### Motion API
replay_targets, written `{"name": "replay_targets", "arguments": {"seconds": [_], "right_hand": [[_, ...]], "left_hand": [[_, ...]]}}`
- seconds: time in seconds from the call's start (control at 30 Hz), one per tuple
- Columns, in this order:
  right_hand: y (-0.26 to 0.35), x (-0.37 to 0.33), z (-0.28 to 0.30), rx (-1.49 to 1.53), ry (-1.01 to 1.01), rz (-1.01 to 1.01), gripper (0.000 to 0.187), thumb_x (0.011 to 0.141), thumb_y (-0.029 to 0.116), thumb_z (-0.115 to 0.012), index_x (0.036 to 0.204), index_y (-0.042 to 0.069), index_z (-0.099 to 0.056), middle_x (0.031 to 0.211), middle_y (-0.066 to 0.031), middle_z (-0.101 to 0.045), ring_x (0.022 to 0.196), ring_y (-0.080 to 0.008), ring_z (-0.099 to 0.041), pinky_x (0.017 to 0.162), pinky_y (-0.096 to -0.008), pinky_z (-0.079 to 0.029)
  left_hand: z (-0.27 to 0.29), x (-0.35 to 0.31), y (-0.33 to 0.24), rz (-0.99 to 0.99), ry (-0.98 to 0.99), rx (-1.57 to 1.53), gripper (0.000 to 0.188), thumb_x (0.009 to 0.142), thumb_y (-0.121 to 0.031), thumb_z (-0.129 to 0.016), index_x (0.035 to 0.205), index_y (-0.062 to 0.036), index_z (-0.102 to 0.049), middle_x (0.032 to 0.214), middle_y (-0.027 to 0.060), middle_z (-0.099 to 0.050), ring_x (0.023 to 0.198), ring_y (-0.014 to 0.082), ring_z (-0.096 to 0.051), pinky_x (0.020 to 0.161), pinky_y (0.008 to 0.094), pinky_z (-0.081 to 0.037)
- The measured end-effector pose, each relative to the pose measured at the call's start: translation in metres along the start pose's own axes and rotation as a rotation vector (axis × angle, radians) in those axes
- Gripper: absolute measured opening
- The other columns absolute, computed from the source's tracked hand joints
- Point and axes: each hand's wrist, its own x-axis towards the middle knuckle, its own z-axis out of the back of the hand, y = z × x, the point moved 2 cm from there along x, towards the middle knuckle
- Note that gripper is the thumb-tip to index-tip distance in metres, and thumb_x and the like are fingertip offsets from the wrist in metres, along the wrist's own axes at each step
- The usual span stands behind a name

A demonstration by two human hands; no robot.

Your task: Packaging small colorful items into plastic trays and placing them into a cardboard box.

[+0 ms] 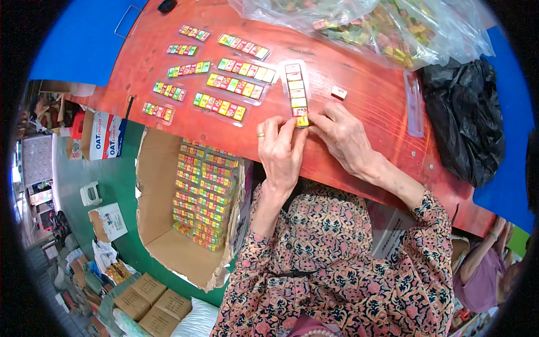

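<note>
A narrow clear plastic tray (pixel 304 73) lies lengthwise before me on the red table, holding a single row of small red, white and yellow boxes (pixel 297 94). My left hand (pixel 279 149), with a ring on one finger, is closed at the tray's near end, thumb and fingertips against it. From the other side my right hand (pixel 346 138) pinches the same end, its fingertips at the nearest yellow box (pixel 302 121). The fingertips partly hide that end. One loose small box (pixel 338 92), white and red with a dark side, rests just beyond my right hand.
Filled trays (pixel 227 106) lie in two columns at left. A clear bag (pixel 387 33) of small boxes lies at the back, an empty tray (pixel 414 104) and black plastic bag (pixel 463 118) at right. Below the table's left edge stands a carton (pixel 160 208) of stacked filled trays.
</note>
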Motion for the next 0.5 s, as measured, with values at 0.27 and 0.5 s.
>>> {"name": "replay_targets", "arguments": {"seconds": [0.27,0.5], "right_hand": [[-0.004,0.001,-0.011,0.17,-0.065,-0.202,0.015,0.075,0.003,-0.065,0.089,-0.001,-0.061,0.076,-0.0108,-0.053,0.068,-0.0235,-0.054,0.06,-0.0328,-0.044],[0.005,0.008,-0.009,0.356,-0.007,-0.37,0.011,0.075,0.004,-0.065,0.081,-0.004,-0.059,0.074,-0.01,-0.059,0.068,-0.0154,-0.055,0.061,-0.0296,-0.044]], "left_hand": [[-0.002,-0.001,0.001,0.0,-0.007,-0.024,0.028,0.067,-0.004,-0.072,0.093,0.0021,-0.064,0.088,0.0125,-0.055,0.082,0.0274,-0.052,0.072,0.0365,-0.043],[0.0,-0.001,0.0,0.037,0.021,-0.04,0.033,0.067,-0.001,-0.07,0.099,0.0001,-0.063,0.091,0.014,-0.054,0.087,0.0289,-0.052,0.076,0.0377,-0.044]]}}
